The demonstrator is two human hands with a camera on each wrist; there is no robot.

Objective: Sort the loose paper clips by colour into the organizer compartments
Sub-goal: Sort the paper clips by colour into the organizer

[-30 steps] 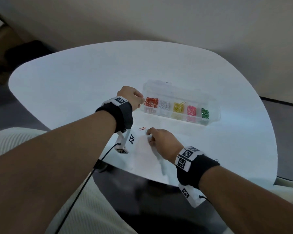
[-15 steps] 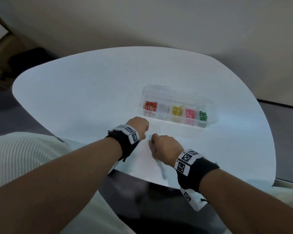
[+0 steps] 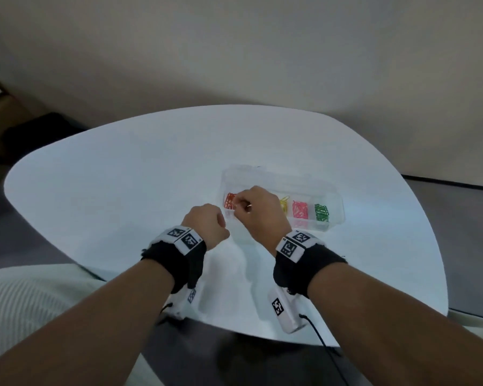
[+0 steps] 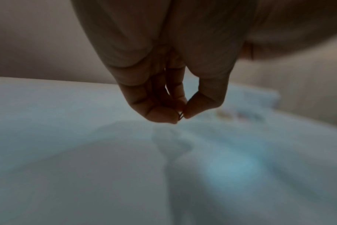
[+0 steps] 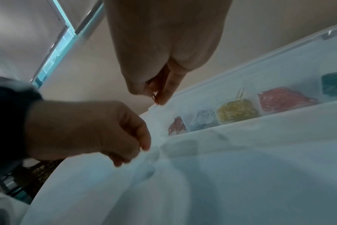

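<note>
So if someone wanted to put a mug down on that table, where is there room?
The white table is bare left of the clear organizer, along the far edge behind it, and right of it toward the rim. It is crowded in front of the organizer's left end: the right hand pinches an orange clip there, with the left hand beside it.

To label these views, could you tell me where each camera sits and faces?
Head: on the head, facing forward and down at the table and organizer; both forearms, left hand and right hand show.
Left wrist: under that wrist, facing along the palm to fingertips pinching a thin clip.
Right wrist: under that wrist, facing along fingers pinching an orange clip above the organizer; the left hand shows too.
Shared: head and right wrist both show the organizer's compartments.
</note>
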